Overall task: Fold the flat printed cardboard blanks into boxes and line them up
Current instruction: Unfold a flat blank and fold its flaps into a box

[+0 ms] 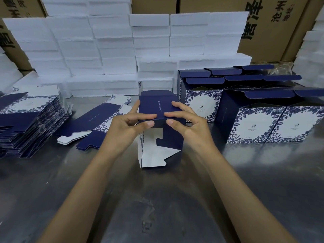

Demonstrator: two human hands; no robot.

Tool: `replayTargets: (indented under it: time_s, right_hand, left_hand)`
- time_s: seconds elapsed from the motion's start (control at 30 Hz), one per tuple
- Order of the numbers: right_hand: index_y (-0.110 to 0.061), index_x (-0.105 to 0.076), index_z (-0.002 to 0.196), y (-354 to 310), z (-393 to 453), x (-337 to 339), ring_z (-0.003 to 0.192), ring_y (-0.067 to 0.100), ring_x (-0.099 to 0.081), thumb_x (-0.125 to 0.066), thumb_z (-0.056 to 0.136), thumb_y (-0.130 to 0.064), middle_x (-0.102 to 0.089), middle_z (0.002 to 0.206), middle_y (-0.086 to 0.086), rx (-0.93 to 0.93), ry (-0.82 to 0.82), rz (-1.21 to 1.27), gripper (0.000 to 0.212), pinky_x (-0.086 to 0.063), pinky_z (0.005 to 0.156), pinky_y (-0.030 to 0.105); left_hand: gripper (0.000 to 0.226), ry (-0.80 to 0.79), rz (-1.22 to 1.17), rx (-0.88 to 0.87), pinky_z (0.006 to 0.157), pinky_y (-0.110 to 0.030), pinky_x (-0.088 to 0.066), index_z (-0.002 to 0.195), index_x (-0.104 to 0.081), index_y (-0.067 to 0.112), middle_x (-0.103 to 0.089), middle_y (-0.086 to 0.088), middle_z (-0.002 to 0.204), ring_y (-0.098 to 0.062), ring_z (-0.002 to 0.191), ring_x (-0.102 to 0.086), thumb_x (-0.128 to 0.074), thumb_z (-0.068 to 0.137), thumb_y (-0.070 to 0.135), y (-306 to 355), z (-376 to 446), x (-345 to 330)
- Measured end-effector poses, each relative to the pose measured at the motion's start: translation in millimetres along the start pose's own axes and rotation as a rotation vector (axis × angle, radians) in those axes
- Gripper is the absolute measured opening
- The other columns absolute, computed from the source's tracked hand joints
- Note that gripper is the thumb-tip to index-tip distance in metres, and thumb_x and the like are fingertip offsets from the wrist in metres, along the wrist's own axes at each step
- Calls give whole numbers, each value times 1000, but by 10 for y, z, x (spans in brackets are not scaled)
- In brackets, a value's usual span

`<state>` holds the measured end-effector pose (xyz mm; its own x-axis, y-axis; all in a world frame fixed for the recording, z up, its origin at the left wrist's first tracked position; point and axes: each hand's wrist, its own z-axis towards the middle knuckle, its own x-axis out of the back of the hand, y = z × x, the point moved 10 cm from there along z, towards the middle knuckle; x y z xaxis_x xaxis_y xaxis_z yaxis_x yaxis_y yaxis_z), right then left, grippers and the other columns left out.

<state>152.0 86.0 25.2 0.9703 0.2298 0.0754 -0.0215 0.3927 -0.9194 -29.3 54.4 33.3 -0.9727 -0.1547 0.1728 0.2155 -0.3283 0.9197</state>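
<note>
A half-folded navy and white cardboard box (157,106) is held up over the middle of the metal table (157,199). Its bottom flaps (157,155) hang open toward me, white inside. My left hand (128,125) pinches the box's near edge on the left, thumb under and fingers on top. My right hand (185,123) pinches the same edge on the right. A single flat blank (98,120) lies just left of the box. A tall stack of flat blanks (29,120) fills the left side. Several folded boxes (263,109) with open top flaps stand in rows at the right.
White foam blocks (105,50) are stacked in a wall along the back of the table. Brown cartons (263,23) with black print stand behind them. Bare metal lies in front of my arms.
</note>
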Motion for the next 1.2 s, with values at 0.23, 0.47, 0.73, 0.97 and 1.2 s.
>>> replayTargets:
  time_s: [0.23,0.47,0.73,0.97,1.2]
  right_hand:
    - [-37,-54,141,425,-72,124,132,-2,-49,-72,89,-46,-55,137,-27,-270,136,182,55,-45,107,20]
    - [-20,-56,139,565,-177,-276,111,22,-69,-43,104,-50,-69,131,6,-455,-128,328,48,-51,105,38]
    - [-33,-43,149,-19,-87,-195,132,-2,-53,-62,93,-37,-58,141,-22,-69,-75,300,59,-43,109,24]
    - [-21,-55,141,-130,-89,12,140,4,-44,-64,96,-7,-35,160,-10,-53,-57,133,47,-43,106,15]
    - [-27,-63,127,62,-140,-8,127,13,-58,-61,96,-3,-64,134,-3,-150,-138,70,39,-51,91,18]
  left_hand:
    - [37,137,4,-41,91,-1,-42,111,-74,42,-48,14,146,14,134,-38,-69,92,10,109,-16,244]
    - [44,308,-180,40,112,-51,-41,125,-60,52,-55,7,142,-16,133,-53,-60,97,17,-62,-29,497]
    - [54,293,-69,59,83,-17,-52,134,-40,21,-67,12,115,-1,101,-67,-64,90,1,-144,-39,95]
    - [11,-203,-383,719,60,-29,-60,98,-67,-6,-74,-21,92,-24,71,-73,-58,93,-3,-690,-376,-623]
    - [28,-662,15,786,39,-20,-44,93,-71,6,-55,-4,60,-13,44,-54,-44,96,7,-556,-658,-831]
